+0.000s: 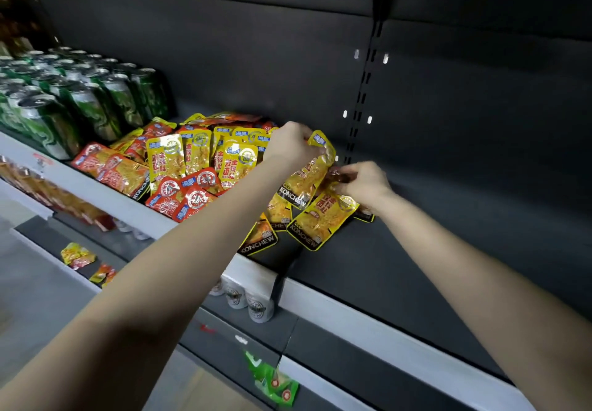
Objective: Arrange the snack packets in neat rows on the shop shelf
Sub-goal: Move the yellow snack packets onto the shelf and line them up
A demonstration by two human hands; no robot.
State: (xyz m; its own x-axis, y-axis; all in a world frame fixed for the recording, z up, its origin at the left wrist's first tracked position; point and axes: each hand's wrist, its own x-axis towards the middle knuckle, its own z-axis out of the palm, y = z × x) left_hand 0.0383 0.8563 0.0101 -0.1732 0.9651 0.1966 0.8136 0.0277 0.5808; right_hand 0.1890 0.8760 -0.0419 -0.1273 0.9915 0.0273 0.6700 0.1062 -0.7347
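Left fingers (315,151): curled tight round the upper part of a yellow packet (306,179), pinching it near its top edge.
Left hand (293,144): knuckles up, over the right end of the packet pile, forearm crossing the shelf's front edge.
Right fingers (344,177): bent inward and closed on a dark brownish packet (336,175), of which only a small part shows.
Right hand (365,183): just right of the left hand, low over the dark shelf (416,250).
Held yellow packet: tilted, top toward the back panel, KONCHEW band at the lower end, overlapping other packets.
Second yellow packet (322,221): flat on the shelf below the right hand, angled, touching the held one.
Packet pile (198,160): yellow and red packets mixed, some leaning upright, some flat, unevenly laid, left of both hands.
Green cans (89,96): standing in rows at the left end of the same shelf, beside the pile.
Shelf to the right: bare dark surface with a white front strip.
Lower shelves: white cans (243,298) under the edge, a green packet (275,381) and loose yellow-red packets (78,255) further down.
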